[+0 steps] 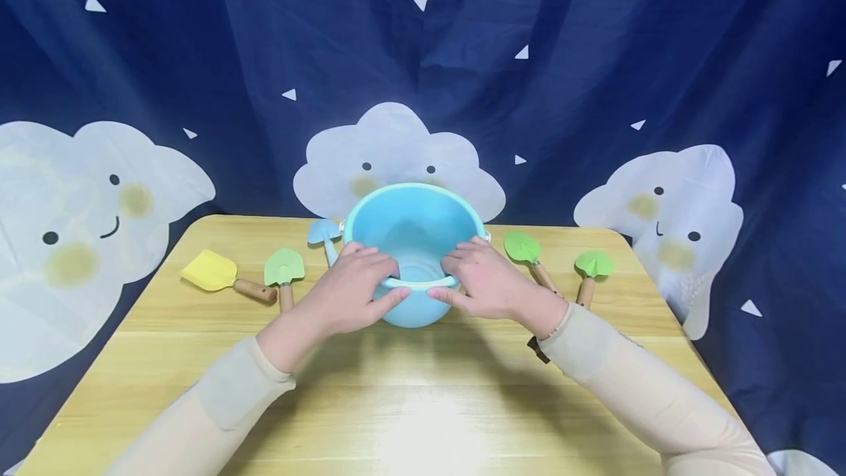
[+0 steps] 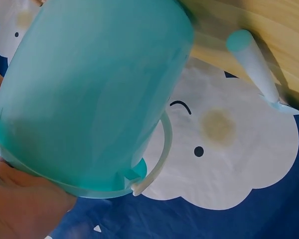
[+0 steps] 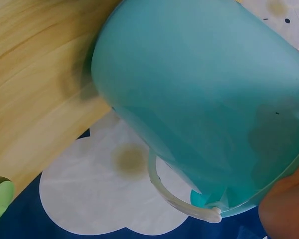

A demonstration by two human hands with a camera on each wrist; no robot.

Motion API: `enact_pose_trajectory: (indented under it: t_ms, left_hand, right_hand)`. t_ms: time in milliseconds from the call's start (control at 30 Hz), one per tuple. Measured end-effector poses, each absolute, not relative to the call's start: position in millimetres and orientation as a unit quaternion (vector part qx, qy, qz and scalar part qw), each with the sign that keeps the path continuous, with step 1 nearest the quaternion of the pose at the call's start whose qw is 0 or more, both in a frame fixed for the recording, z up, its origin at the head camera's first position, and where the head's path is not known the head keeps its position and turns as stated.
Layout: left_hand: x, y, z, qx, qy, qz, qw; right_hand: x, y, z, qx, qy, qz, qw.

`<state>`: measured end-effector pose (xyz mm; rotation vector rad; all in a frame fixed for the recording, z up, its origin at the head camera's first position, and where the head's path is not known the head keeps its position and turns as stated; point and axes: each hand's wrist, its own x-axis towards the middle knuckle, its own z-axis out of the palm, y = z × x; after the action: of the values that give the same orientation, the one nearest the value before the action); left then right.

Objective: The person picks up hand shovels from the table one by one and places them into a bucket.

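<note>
A light blue toy bucket (image 1: 413,204) is at the middle of the wooden table, its mouth turned up toward the head camera. My left hand (image 1: 353,286) grips the near rim on the left, fingers over the inside and thumb along the outside. On the right part of that rim, my right hand (image 1: 492,281) holds it the same way. The left wrist view has the bucket's outer wall (image 2: 99,94) and a pale handle (image 2: 165,144) hanging at the rim. Whether the bucket's base touches the table, I cannot tell.
Left of the bucket lie a yellow shovel (image 1: 211,271), a pale green shovel (image 1: 285,266) and a light blue tool (image 1: 324,231). To the right are two green shovels, one nearer (image 1: 523,247) and one farther (image 1: 594,263). Behind the table (image 1: 410,395) hangs a dark blue curtain (image 1: 370,35).
</note>
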<state>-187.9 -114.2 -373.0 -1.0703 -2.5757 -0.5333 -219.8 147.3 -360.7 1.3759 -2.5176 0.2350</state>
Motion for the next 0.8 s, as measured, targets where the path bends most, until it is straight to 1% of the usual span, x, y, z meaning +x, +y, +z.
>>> enact_pose_trajectory:
  t_ms: [133,233,467,800]
  left_hand:
    - [-187,-115,-370,-0.367,-0.892,-0.229,0.128]
    - [-187,-115,-365,-0.362,-0.887,-0.258,0.127]
    - [-190,-124,-355,-0.354,-0.878,-0.278,0.16]
    - [-200,-150,-354,-0.337,-0.869,-0.291,0.218]
  right_hand:
    - [-220,147,-361,0.473,-0.868,0.078,0.127]
    - [-221,147,-362,0.472,-0.869,0.075,0.128]
    - [-220,147,-361,0.472,-0.87,0.072,0.127]
    - [-220,147,-361,0.469,-0.871,0.074,0.122]
